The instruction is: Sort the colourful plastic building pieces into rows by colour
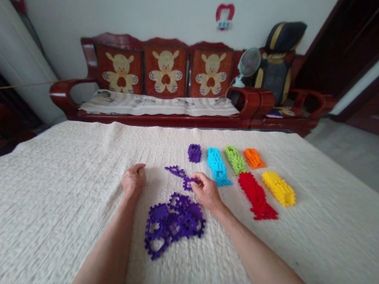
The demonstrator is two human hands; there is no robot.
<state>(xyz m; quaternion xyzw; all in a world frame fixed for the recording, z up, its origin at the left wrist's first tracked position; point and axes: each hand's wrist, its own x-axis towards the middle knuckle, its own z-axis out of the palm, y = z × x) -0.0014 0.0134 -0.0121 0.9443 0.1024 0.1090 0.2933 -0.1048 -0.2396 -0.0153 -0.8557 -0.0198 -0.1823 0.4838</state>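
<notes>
Between the thumb and fingers of my right hand (207,192) is a purple interlocking tile (188,183) with window-like openings. Just beyond it, another purple tile (175,171) shows at a slant; I cannot tell whether the two touch. My left hand (134,181) rests on the cover to the left, its fingers curled closed with no object showing in them. Nearer to me, between my forearms, lies a loose pile of purple tiles (174,224), some solid, others with cut-outs. Farther off stands a small purple block of tiles (194,153).
On the quilted white cover (59,176), to the right, sit grouped tiles: blue (216,164), green (235,159), orange (254,158), red (254,194) and yellow (279,188). Behind is a wooden sofa (159,118) with bear-patterned cushions, and a fan (249,62).
</notes>
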